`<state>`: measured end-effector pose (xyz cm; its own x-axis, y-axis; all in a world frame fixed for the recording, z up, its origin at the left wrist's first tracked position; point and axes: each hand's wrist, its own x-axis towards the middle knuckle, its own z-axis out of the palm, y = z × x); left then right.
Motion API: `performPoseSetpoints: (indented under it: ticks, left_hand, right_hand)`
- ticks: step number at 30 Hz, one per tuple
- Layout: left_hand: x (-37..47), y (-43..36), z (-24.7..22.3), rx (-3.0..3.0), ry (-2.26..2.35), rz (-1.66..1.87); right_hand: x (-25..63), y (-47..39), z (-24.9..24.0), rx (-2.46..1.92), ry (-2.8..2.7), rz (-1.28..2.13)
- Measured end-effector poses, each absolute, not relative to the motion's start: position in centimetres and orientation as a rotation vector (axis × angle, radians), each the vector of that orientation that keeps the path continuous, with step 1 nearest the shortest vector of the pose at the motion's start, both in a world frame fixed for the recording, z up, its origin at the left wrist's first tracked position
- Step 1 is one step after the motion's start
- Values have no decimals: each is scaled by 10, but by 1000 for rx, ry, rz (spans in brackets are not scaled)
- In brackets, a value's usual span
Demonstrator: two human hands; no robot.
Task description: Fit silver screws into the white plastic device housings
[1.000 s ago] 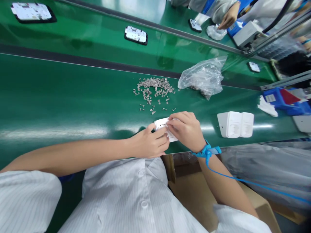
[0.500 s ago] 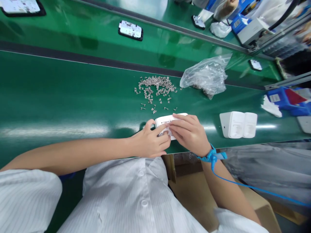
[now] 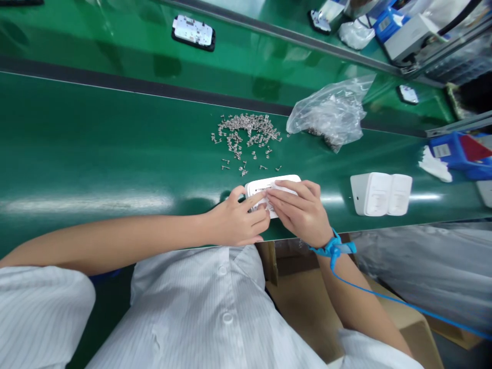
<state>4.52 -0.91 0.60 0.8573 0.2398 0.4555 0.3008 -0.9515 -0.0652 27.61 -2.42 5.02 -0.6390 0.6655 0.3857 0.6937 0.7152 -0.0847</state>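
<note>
A white plastic housing (image 3: 269, 183) lies at the near edge of the green bench, partly covered by both hands. My left hand (image 3: 243, 219) grips its left side, fingers bent over the inside. From the right, my right hand (image 3: 302, 210) has its fingertips together over the middle of the housing, almost touching the left fingertips; anything tiny between them is hidden. Just beyond lies a loose pile of small metal pieces (image 3: 248, 125), several scattered on its near side. A blue strap circles my right wrist.
A clear plastic bag (image 3: 330, 113) with metal pieces sits behind and right. White housings (image 3: 380, 193) lean together at right, near a blue bin (image 3: 449, 149). Circuit boards in black frames, one here (image 3: 193, 32), lie beyond the dark rail (image 3: 146, 92). A blue cord trails right.
The view has shifted slightly. Both hands remain at the white housing, with only small finger movements; the right index finger lies a little flatter across it.
</note>
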Motion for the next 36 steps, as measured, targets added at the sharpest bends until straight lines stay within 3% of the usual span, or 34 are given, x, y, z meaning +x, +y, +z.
performPoseSetpoints:
  ticks: [15, 21, 30, 36]
  left_hand:
    - [46, -8, 5, -2910, -438, -733]
    - [46, -6, 3, -2927, -418, -720]
    - [47, -6, 5, -2968, -427, -728]
    - [47, -5, 5, -3000, -436, -745]
  right_hand:
    - [275, -18, 59, -844, -2753, -98]
    - [273, -3, 53, -1221, -2333, -16]
    - [267, 8, 51, -1493, -2396, -17]
    - [260, 8, 55, -1431, -2440, -67]
